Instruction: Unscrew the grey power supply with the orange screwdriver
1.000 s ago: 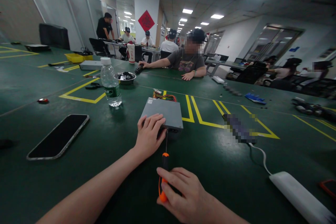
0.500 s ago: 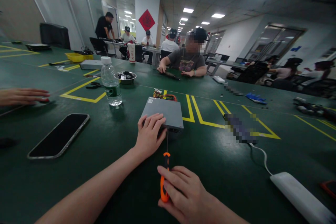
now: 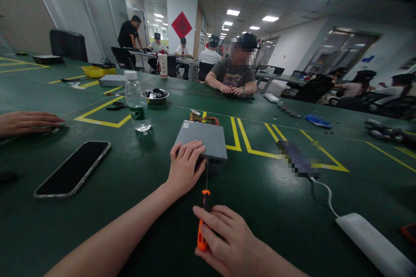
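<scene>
Where the near left corner of a grey metal box [image 3: 208, 136] sits on the table, the left hand [image 3: 184, 166] lays its slightly parted fingers over the flat top, with the thumb down by the front side; whether they grip it cannot be told. The box has a plain, dull lid, a small white label at its far left corner and a bundle of coloured wires [image 3: 211, 119] at the back. The right hand [image 3: 229, 238] has thumb and fingers closed around the orange and black handle of a screwdriver [image 3: 206, 198], whose thin shaft points at the box's front; the tip is hidden. The table [image 3: 156, 233] is dark green, marked with yellow tape, and carries a clear bottle [image 3: 136, 104], a metal bowl [image 3: 156, 97] of dark pieces, a phone [image 3: 73, 169] at left and a white power bank [image 3: 370, 238] at right. Beyond stretches an office with lit ceiling panels and people at other desks. Compared with a second ago, another person's hand [image 3: 30, 122] has come in at the left edge, and the person opposite [image 3: 232, 75], who was reaching out sideways, now has both hands together; box and left hand stay put.
</scene>
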{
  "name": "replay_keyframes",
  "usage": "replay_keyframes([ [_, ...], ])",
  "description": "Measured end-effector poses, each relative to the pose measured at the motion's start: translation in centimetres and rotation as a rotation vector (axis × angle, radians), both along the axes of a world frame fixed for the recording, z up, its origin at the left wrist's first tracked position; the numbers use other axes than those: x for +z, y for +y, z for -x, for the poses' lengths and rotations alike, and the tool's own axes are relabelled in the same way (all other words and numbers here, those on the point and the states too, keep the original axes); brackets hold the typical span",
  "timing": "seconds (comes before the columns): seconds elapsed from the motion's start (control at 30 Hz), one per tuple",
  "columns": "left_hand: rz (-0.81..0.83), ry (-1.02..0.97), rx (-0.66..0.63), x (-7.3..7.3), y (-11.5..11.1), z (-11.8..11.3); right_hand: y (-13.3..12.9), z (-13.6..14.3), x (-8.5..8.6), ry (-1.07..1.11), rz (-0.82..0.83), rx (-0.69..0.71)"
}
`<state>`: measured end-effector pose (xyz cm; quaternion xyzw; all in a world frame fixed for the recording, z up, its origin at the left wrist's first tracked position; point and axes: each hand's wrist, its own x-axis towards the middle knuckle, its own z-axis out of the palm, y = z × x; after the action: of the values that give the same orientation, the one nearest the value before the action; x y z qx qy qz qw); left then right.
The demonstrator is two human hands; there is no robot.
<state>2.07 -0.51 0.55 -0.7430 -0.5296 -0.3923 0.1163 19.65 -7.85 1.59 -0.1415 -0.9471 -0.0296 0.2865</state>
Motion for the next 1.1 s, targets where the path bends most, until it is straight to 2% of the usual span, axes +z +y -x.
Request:
replay_keyframes([
  [0.13,-0.004,-0.003,-0.003,0.0,0.0,0.0,0.1,-0.2,-0.3,0.105,-0.01,-0.02],
  [0.3,-0.004,-0.009,0.002,0.0,0.0,-0.1,0.0,-0.2,0.4,0.01,-0.002,-0.023],
  [0.57,0.004,-0.003,0.002,0.2,-0.1,-0.1,-0.1,-0.2,0.2,0.084,0.009,-0.031],
  [0.8,0.017,0.002,0.003,0.2,-0.1,-0.1,0.2,-2.7,0.5,0.087,-0.134,0.082],
  [0.97,-0.001,0.008,0.005,0.1,-0.1,-0.1,0.5,-4.2,0.4,0.144,-0.176,0.009],
  [1.1,0.0,0.018,0.01,0.1,-0.1,0.0,0.7,-4.2,0.3,0.144,-0.157,0.014],
])
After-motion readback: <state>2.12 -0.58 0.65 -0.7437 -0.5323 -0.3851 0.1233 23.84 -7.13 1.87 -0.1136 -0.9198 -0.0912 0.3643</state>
